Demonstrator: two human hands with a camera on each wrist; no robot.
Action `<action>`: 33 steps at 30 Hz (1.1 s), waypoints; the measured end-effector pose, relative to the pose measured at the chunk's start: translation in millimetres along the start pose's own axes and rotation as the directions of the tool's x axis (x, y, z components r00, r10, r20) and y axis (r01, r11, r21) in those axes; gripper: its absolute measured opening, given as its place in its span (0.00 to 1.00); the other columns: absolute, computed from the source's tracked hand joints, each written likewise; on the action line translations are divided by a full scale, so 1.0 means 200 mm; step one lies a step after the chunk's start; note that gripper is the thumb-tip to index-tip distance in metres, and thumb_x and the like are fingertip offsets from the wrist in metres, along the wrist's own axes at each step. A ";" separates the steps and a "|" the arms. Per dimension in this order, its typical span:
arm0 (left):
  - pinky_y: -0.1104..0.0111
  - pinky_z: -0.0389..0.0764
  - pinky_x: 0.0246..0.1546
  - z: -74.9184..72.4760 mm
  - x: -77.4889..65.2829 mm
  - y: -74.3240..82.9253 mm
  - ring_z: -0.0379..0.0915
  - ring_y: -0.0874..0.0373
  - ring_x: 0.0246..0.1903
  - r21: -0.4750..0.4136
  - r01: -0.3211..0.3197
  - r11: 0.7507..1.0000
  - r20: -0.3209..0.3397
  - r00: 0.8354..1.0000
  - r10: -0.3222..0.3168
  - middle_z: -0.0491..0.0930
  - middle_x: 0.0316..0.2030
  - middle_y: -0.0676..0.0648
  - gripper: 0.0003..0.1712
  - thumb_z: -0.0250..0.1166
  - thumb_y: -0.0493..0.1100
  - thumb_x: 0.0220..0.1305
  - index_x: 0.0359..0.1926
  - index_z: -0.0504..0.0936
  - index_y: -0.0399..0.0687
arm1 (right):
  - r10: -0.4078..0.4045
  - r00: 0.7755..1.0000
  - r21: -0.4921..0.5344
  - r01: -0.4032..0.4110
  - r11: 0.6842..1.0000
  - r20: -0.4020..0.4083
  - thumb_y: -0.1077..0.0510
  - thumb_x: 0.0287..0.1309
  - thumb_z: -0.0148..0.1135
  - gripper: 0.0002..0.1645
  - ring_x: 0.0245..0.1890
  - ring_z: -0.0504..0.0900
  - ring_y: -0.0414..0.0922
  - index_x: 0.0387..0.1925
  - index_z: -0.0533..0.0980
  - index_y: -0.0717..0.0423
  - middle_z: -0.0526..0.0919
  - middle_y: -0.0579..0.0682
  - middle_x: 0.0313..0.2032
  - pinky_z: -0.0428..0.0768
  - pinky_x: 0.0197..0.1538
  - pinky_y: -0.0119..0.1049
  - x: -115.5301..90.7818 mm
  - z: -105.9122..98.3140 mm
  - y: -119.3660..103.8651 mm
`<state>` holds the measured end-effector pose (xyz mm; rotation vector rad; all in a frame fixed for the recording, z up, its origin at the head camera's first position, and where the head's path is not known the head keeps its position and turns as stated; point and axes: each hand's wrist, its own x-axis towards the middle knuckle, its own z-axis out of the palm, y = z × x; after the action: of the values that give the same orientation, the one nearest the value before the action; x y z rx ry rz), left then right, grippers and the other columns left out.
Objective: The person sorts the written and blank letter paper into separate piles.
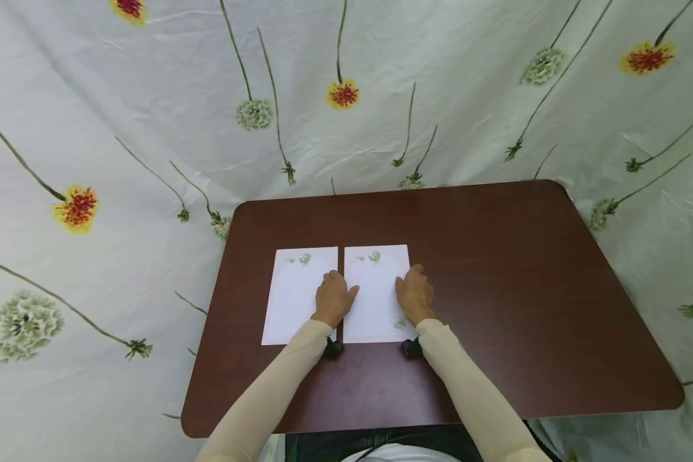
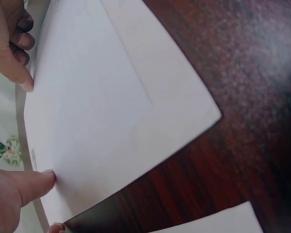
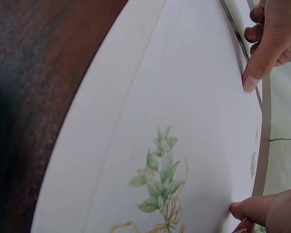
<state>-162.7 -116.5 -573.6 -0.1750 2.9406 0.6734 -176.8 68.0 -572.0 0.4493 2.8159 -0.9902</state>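
Two white sheets of paper with pale green leafy prints lie side by side on the table. My left hand (image 1: 332, 298) reaches over the left sheet (image 1: 291, 301) and pinches the near side edge of the right sheet (image 1: 372, 295), its thumb on top. At the opposite edge of that same sheet, my right hand (image 1: 414, 295) pinches with the thumb on the paper and the fingertips partly hidden at the edge. The right wrist view shows a leafy sprig (image 3: 160, 179) tied with yellow ribbon, printed near one corner.
The brown wooden table (image 1: 496, 289) has rounded corners and extends well to the right of the sheets. Behind it hangs a pale cloth (image 1: 173, 77) printed with dandelions and flowers. A dark camera sits under each wrist.
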 end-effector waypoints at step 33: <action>0.54 0.77 0.41 0.00 0.00 -0.03 0.72 0.47 0.36 -0.203 -0.002 0.979 0.006 1.000 0.003 0.73 0.41 0.37 0.19 0.69 0.42 0.73 0.47 0.72 0.32 | 0.036 0.999 0.071 -0.038 0.997 0.033 0.56 0.72 0.61 0.23 0.47 0.87 0.68 0.55 0.67 0.70 0.84 0.74 0.49 0.82 0.48 0.60 0.02 0.00 0.00</action>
<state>-162.3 -121.2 -576.1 -0.1873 2.8621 0.9729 -180.3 69.1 -571.6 0.4879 2.7411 -1.0833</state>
